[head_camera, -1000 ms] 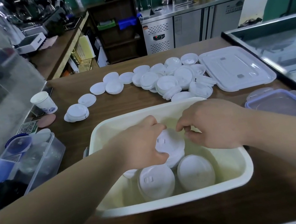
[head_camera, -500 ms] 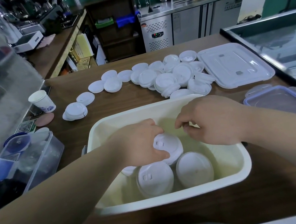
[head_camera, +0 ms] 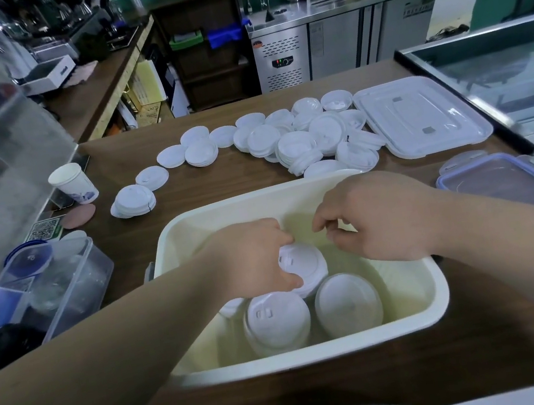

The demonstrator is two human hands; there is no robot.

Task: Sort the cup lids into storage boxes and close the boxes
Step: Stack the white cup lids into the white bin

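Note:
A cream storage box (head_camera: 413, 310) stands on the brown table in front of me, with two stacks of white cup lids (head_camera: 278, 322) along its near wall. My left hand (head_camera: 253, 260) grips a third stack of lids (head_camera: 306, 265) inside the box, fingers curled round its edge. Just to its right, my right hand (head_camera: 375, 217) hovers over the box with fingers bent and nothing visible in them. Several loose white lids (head_camera: 294, 142) lie spread across the far side of the table. The box's white cover (head_camera: 419, 120) lies flat at the back right.
A clear box with a purple-rimmed cover (head_camera: 505, 184) sits at the right. Another clear container (head_camera: 63, 284) with a blue lid stands at the left, behind it a paper cup (head_camera: 74, 184). A glass display case (head_camera: 499, 70) borders the table's right edge.
My left hand has pushed the stack of lids a little lower into the box. My right hand has drawn slightly away from the stack.

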